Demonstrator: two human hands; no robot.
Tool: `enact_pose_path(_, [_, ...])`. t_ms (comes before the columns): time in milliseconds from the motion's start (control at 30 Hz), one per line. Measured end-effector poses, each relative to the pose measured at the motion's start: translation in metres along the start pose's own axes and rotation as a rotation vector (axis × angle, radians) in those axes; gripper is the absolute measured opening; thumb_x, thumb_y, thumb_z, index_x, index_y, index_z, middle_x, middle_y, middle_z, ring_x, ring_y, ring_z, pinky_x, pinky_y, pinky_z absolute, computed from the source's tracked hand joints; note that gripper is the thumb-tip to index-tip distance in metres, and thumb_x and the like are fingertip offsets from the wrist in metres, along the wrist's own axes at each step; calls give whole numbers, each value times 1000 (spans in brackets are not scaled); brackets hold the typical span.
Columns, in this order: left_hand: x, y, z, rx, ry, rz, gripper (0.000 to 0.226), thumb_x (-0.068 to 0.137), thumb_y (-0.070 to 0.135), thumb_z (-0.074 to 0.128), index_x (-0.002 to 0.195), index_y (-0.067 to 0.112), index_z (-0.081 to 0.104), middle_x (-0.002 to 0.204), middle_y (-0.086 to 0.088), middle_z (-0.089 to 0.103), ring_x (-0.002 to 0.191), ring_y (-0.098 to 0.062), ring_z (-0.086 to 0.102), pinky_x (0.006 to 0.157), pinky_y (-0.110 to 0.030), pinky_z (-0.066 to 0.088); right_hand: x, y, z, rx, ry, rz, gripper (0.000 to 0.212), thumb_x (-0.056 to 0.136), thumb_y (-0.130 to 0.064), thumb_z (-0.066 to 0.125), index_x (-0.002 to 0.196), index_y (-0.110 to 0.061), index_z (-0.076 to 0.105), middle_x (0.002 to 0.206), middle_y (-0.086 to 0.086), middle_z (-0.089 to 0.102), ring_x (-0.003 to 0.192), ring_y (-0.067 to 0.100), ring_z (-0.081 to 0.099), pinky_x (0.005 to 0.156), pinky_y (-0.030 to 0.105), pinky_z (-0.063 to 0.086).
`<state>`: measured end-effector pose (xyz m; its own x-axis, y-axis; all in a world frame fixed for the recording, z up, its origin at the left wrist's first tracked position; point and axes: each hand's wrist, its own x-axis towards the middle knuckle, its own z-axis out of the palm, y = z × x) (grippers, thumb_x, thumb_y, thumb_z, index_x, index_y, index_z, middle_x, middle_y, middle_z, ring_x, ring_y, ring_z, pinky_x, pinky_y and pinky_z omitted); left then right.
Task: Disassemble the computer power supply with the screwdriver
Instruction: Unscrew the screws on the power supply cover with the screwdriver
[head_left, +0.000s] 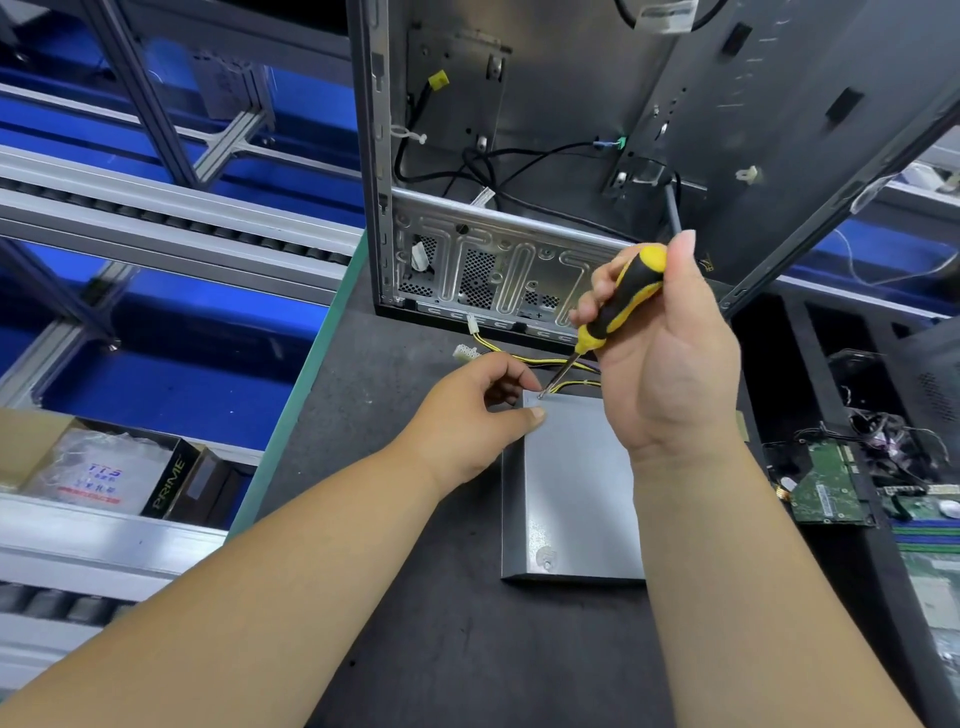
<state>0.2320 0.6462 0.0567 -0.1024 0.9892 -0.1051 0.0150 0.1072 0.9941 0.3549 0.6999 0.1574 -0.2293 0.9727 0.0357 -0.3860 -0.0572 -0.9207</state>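
grey metal power supply (576, 488) lies flat on the dark bench (415, 649), lower centre of the frame. right hand (670, 353) grips the yellow-black screwdriver (618, 301), tip at its upper-left corner; left hand (467, 421) pinches that corner.

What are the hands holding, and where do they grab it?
The right hand grips the screwdriver by its yellow-and-black handle. The left hand pinches the far left corner of the power supply.

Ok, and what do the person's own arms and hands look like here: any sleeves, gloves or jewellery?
Both forearms are bare, with no sleeve in view. The left hand and the right hand wear no gloves, and no rings, watch or wristband show. Fingernails look short and unpainted.
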Motion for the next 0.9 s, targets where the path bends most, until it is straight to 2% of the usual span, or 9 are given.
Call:
enact_pose_path(167, [-1, 1, 1, -1, -4, 2, 20, 82, 7, 74, 96, 19, 65, 97, -4, 66, 89, -11, 61, 87, -23, 51, 3, 0, 2, 77, -16, 37, 59, 107, -48, 18, 76, -10, 52, 58, 0, 34, 55, 18, 26, 61, 33, 25])
enact_pose_path(267, [-2, 1, 1, -16, -2, 16, 22, 82, 5, 73, 95, 19, 64, 93, 1, 62, 85, -7, 58, 84, -17, 47, 3, 2, 6, 52, -87, 5, 53, 102, -53, 23, 81, -12, 49, 57, -1, 35, 54, 19, 25, 63, 38, 18])
enact_pose_path(333, [-2, 2, 1, -15, -8, 24, 22, 82, 5, 73, 95, 19, 64, 94, 1, 61, 86, -7, 57, 84, -18, 47, 4, 2, 7, 36, -105, 2, 37, 98, -47, 35, 81, -15, 42, 60, -1, 39, 53, 18, 29, 62, 36, 20])
enact_pose_path(400, [-2, 2, 1, -7, -16, 35, 21, 82, 5, 72, 95, 20, 64, 95, 1, 62, 87, -9, 57, 85, -21, 48, 4, 2, 5, 4, -95, -2, 30, 98, -41, 40, 83, -14, 39, 63, -1, 45, 56, 18, 36, 63, 33, 29])
enact_pose_path(533, [-1, 2, 0, 13, -17, 34, 21, 82, 8, 73, 94, 23, 64, 99, -5, 65, 92, -18, 61, 91, -31, 50, 4, -2, 1, -2, -31, 17, 30, 99, -37, 45, 88, -9, 48, 76, 4, 52, 66, 21, 48, 72, 34, 42])
enact_pose_path(633, [-1, 1, 0, 14, -15, 32, 23, 82, 7, 73, 96, 23, 64, 101, -6, 65, 97, -22, 62, 92, -32, 51, 6, -6, 1, 27, 1, 47, 31, 102, -33, 46, 87, -7, 55, 78, 6, 53, 67, 19, 51, 72, 33, 46])
enact_pose_path(767, [0, -1, 0, 10, -12, 43, 23, 82, 6, 73, 96, 22, 64, 99, -4, 65, 92, -15, 61, 89, -25, 51, 5, -5, 9, 29, -26, 62, 45, 105, -32, 36, 76, -7, 58, 67, 4, 49, 61, 17, 43, 63, 28, 37])
enact_pose_path(900, [0, -1, -1, 2, -21, 54, 23, 83, 7, 73, 94, 25, 64, 90, 9, 63, 87, -5, 59, 83, -18, 49, 4, 1, 17, -1, -55, 7, 50, 107, -32, 29, 74, -7, 57, 56, 2, 37, 54, 16, 29, 55, 28, 25])
